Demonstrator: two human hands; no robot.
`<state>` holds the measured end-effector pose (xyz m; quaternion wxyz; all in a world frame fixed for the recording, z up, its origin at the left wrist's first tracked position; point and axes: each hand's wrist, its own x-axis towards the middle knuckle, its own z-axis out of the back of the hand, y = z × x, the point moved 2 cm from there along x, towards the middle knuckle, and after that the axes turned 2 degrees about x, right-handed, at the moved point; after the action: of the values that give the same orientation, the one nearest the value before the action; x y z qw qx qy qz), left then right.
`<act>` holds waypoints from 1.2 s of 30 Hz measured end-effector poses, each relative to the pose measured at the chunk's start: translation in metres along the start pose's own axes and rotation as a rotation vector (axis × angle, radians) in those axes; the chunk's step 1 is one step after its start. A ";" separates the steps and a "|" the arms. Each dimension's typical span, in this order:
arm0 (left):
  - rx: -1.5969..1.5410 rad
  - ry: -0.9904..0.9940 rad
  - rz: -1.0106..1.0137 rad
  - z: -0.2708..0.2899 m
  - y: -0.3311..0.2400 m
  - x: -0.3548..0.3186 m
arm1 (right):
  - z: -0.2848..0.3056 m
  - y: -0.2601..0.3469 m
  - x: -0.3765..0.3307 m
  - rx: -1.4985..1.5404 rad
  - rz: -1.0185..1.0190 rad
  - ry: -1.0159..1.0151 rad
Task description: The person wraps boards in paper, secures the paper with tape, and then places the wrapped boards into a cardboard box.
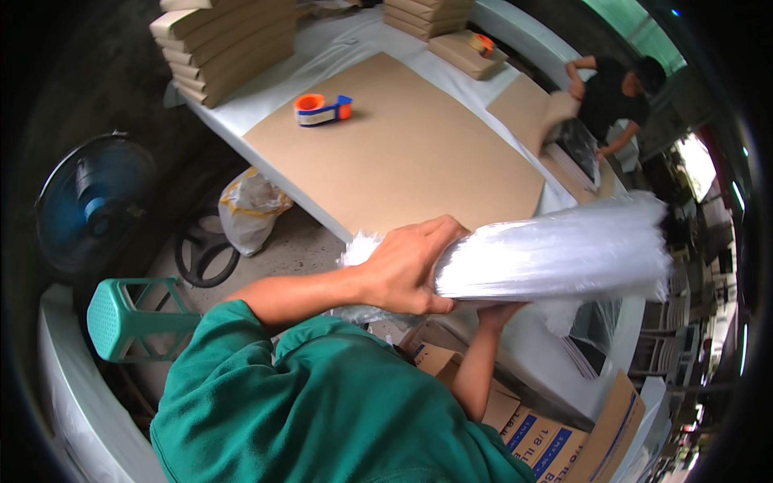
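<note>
A thick bundle of clear plastic bags (555,249) stretches across the space in front of me, above the near edge of the table. My left hand (411,266) is closed around its left part, thumb at the lower side and fingers over the top. A ragged end of the plastic sticks out behind that hand. Beneath the bundle, my right hand (498,315) holds it from below, with its fingertips mostly hidden by the plastic. Beyond lies a large sheet of brown kraft paper (403,153), and on it a blue and orange tape dispenser (322,110).
Stacks of brown-wrapped packages (233,48) stand at the far left of the table. A second tape roll (482,45) rests on a package. A co-worker (616,97) handles a dark-topped stack. Open cartons (539,443), a green stool (129,318) and a fan (97,201) are nearby.
</note>
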<state>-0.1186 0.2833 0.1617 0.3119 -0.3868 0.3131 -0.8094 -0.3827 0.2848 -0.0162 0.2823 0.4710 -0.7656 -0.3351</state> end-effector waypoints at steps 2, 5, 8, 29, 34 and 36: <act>-0.019 0.030 -0.064 0.032 0.004 -0.004 | -0.035 0.017 -0.009 0.150 -0.036 -0.057; -0.099 -0.012 -0.053 0.075 0.027 0.002 | -0.076 0.048 -0.004 -0.069 0.073 -0.312; -0.421 -0.061 0.024 0.100 0.064 0.037 | -0.046 0.068 0.046 -0.226 0.122 0.216; -0.779 -0.026 0.233 0.132 0.287 0.070 | -0.189 -0.017 0.058 -0.411 0.293 -0.036; -0.725 0.072 0.054 0.128 0.318 0.059 | -0.139 -0.035 0.048 -0.323 0.096 0.074; -0.394 0.103 -0.031 0.108 0.339 0.046 | -0.099 -0.062 0.038 -0.395 0.036 0.005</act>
<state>0.0359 0.0137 -0.0178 0.2014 -0.4030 0.4749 -0.7560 -0.2908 0.2050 0.0008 0.3771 0.3934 -0.6926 -0.4726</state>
